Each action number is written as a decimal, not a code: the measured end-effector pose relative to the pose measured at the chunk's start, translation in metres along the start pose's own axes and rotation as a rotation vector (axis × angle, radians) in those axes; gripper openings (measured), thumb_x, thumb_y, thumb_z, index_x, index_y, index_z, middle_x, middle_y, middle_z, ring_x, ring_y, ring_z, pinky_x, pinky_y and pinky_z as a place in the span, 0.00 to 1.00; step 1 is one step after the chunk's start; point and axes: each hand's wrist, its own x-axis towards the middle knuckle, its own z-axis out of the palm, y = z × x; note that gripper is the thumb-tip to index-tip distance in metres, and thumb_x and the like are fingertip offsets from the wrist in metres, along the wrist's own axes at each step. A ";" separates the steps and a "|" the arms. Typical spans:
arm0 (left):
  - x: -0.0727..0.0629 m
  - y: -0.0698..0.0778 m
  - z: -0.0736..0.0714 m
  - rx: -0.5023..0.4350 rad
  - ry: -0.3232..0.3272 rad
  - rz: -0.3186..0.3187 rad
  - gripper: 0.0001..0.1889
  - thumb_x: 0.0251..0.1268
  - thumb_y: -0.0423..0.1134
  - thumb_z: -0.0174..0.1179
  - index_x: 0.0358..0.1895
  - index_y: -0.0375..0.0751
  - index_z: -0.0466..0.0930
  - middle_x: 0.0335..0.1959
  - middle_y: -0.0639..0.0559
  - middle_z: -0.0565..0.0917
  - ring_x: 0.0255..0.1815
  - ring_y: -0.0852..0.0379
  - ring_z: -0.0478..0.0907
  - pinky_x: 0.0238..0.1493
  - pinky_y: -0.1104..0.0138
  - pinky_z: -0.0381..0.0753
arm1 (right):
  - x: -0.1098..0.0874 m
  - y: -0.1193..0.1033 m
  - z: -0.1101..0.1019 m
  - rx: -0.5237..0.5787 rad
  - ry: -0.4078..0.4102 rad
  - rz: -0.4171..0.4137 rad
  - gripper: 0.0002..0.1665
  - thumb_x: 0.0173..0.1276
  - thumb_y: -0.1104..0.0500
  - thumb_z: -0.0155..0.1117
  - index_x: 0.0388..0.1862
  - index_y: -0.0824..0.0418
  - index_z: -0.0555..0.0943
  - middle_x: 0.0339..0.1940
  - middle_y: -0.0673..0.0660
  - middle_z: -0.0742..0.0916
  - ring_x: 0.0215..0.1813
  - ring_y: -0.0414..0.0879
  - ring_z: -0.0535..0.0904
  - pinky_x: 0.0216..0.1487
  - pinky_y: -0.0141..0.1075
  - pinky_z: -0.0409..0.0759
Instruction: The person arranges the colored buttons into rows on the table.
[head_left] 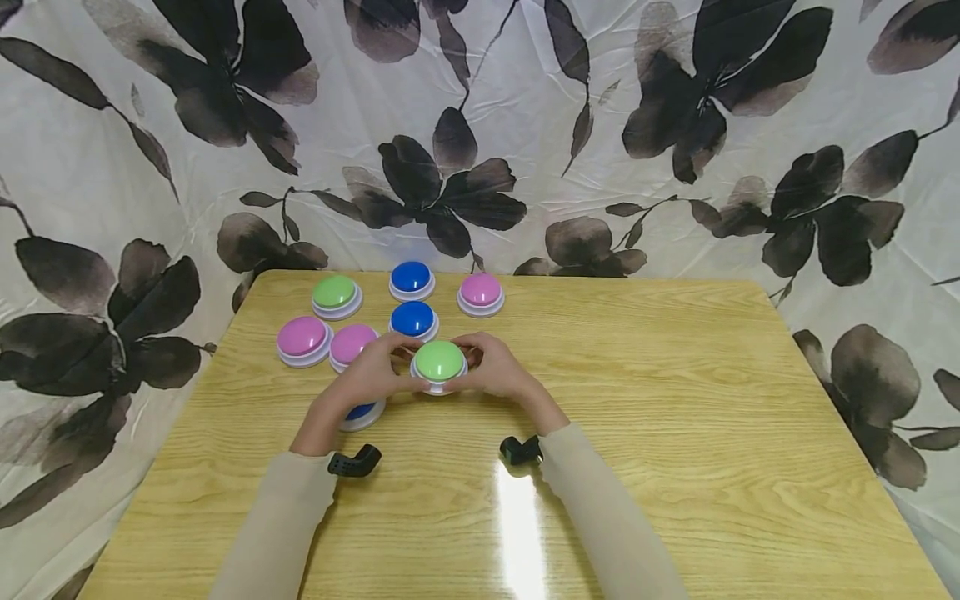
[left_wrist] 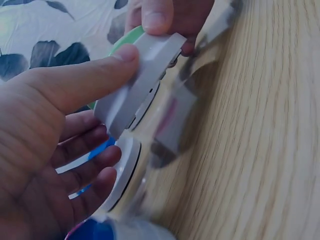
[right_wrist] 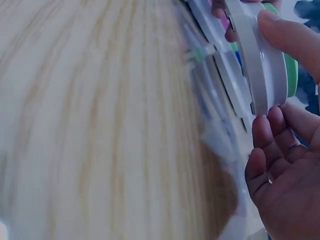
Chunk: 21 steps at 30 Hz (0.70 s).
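A green push button [head_left: 438, 361] with a white base is held between two hands over the table. My left hand [head_left: 369, 372] grips its left side, thumb [left_wrist: 122, 57] on the white base [left_wrist: 132, 80] and fingers curled behind. From the other side, my right hand [head_left: 497, 367] pinches the same base, its thumb [right_wrist: 280, 25] along the rim and fingertips at the lower edge. The base is raised off the wood in both wrist views. Just behind it is a blue button [head_left: 412, 318]. A pink button [head_left: 351, 342] and another blue button [head_left: 362, 412] are partly hidden by my left hand and wrist.
Farther back on the wooden table [head_left: 675, 400] stand a second green button [head_left: 333, 292], a blue one [head_left: 411, 277] and a pink one [head_left: 481, 290]. Another pink button [head_left: 302, 336] is at the left. A flower-patterned cloth [head_left: 570, 167] hangs behind the table's back edge.
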 end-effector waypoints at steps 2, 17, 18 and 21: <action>0.002 0.003 0.002 -0.015 -0.001 0.011 0.39 0.47 0.51 0.77 0.62 0.39 0.73 0.54 0.46 0.76 0.53 0.47 0.76 0.52 0.56 0.79 | -0.002 -0.001 -0.003 0.001 0.007 -0.003 0.41 0.45 0.55 0.84 0.60 0.61 0.77 0.46 0.52 0.80 0.44 0.46 0.75 0.45 0.35 0.77; 0.028 0.023 0.032 -0.058 0.083 0.102 0.37 0.47 0.48 0.77 0.61 0.38 0.74 0.56 0.48 0.76 0.58 0.49 0.70 0.57 0.54 0.75 | -0.017 0.002 -0.040 -0.075 0.081 0.004 0.42 0.43 0.54 0.85 0.59 0.60 0.78 0.46 0.51 0.80 0.43 0.47 0.76 0.43 0.36 0.78; 0.030 0.025 0.034 -0.067 0.085 0.110 0.37 0.47 0.47 0.77 0.61 0.38 0.74 0.56 0.47 0.76 0.58 0.49 0.70 0.57 0.53 0.75 | -0.018 0.002 -0.043 -0.074 0.083 0.009 0.42 0.43 0.53 0.85 0.59 0.59 0.78 0.46 0.51 0.80 0.44 0.47 0.75 0.43 0.36 0.77; 0.036 0.027 0.038 -0.099 0.087 0.129 0.36 0.48 0.46 0.77 0.61 0.39 0.73 0.56 0.47 0.75 0.58 0.49 0.71 0.57 0.53 0.75 | -0.020 0.002 -0.052 -0.070 0.089 0.010 0.42 0.42 0.53 0.85 0.59 0.58 0.78 0.47 0.52 0.80 0.44 0.47 0.75 0.43 0.37 0.77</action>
